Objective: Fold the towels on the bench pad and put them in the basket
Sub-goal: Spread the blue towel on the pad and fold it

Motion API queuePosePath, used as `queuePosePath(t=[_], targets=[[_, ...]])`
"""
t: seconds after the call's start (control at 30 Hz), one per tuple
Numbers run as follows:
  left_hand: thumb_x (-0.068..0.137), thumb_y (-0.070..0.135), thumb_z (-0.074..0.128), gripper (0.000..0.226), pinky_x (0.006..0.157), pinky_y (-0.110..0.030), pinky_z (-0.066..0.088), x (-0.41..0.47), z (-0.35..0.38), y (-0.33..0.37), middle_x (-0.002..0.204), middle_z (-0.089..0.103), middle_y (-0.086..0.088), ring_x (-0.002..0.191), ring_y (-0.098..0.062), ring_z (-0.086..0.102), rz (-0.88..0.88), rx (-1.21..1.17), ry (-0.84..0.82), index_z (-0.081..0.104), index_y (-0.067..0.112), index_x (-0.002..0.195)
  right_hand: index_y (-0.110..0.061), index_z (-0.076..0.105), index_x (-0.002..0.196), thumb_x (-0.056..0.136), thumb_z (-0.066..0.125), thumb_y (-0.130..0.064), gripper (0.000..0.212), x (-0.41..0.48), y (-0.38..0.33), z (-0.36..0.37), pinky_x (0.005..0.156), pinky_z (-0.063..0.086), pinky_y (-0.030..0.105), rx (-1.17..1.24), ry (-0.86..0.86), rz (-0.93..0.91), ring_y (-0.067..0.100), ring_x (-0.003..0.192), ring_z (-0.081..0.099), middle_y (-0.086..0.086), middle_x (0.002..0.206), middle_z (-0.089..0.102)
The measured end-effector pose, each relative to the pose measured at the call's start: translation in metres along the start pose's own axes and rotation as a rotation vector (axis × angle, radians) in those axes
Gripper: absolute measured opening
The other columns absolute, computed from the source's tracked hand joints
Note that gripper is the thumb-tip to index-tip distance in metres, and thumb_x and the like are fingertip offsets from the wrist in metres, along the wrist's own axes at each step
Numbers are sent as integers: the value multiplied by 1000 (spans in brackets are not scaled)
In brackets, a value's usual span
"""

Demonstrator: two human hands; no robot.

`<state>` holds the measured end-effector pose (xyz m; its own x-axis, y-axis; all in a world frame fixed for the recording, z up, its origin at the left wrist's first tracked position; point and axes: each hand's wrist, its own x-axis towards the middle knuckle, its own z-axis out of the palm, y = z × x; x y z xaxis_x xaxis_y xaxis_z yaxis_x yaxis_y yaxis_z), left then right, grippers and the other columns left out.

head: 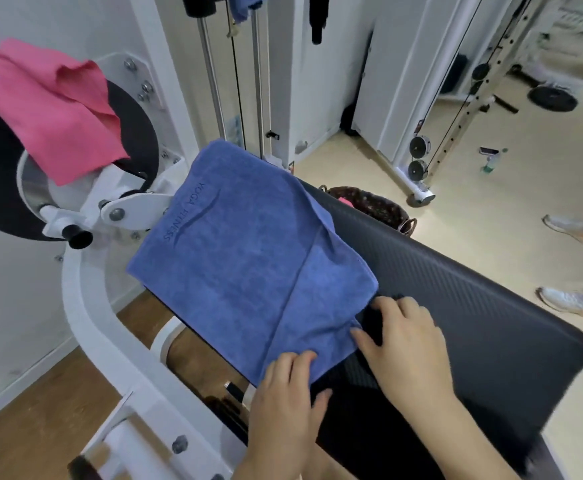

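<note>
bright, even indoor light, wide-angle view with soft blur

no hard shadows fall on the blue towel (248, 251), whose stitched lettering reads fairly sharp; above and left of it the pink towel (51, 109) is smeared, and below it both hands look soft. straight posts above the towel bow outward, and the pale floor to its right is nearly washed out.

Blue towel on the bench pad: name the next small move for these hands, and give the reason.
Probably pinch the near edge and carry it up toward the far end. The blue towel lies partly folded on the bench pad, one flap already over; the left hand and right hand rest at its near corner. The basket waits behind the pad.
</note>
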<state>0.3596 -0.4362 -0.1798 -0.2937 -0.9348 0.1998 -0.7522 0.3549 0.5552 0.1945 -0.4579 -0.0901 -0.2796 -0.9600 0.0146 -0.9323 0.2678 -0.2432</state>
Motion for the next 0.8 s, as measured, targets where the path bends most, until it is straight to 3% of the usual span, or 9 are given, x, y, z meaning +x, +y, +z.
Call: queuePosePath(t=[0.13,0.27,0.33,0.4,0.5,0.57,0.67,0.8], targets=[[73,29,80,47,60,-28,55,4,-3,2,93,59,8,79,-12,61,-38,39,2,51,27,111,-16,57,62,61,83,-23,27,5,-10,15,57,29,32,-105,90,-74,26,65,49,3,71,48],[85,33,60,14,50,-28,49,12,-11,5,79,60,9,65,-11,60,-39,92,30,60,27,97,-13,55,67,80,66,-19,18,9,-10,9,57,36,33,6,34,-84,26,72,50,4,78,53],[87,37,48,16,52,-27,48,16,-19,10,73,58,12,64,-8,57,-52,41,38,61,28,88,-13,57,69,83,60,-22,16,18,-5,-6,62,45,35,259,-127,-33,23,71,56,2,74,61],[89,40,46,18,59,-27,49,21,-30,19,76,56,15,70,-6,53,-72,-67,73,60,30,84,-14,57,60,78,66,-14,19,26,-2,-27,59,44,31,620,-264,45,15,55,53,0,59,62],[85,52,52,23,71,-23,47,23,-43,46,90,49,19,85,-5,52,-46,-191,115,57,31,93,-15,55,61,77,64,4,27,34,4,-58,53,33,26,1059,-300,90,13,54,42,2,56,53],[74,62,58,42,76,-19,44,22,-41,69,96,44,18,91,-4,48,-39,-160,117,50,32,102,-14,55,70,81,57,10,27,37,11,-80,53,33,22,1210,-337,49,13,58,41,0,61,52],[65,54,65,54,71,-26,48,19,-21,94,97,46,13,88,-11,52,-20,12,77,42,30,106,-14,60,78,82,48,16,32,38,25,-110,52,35,19,1275,-401,-20,11,58,42,2,67,52],[60,27,73,56,59,-29,50,10,3,94,86,58,7,74,-16,61,-28,126,-18,45,25,107,-13,69,72,79,45,13,36,35,61,-135,51,39,17,1017,-230,2,7,53,47,-3,61,59]])
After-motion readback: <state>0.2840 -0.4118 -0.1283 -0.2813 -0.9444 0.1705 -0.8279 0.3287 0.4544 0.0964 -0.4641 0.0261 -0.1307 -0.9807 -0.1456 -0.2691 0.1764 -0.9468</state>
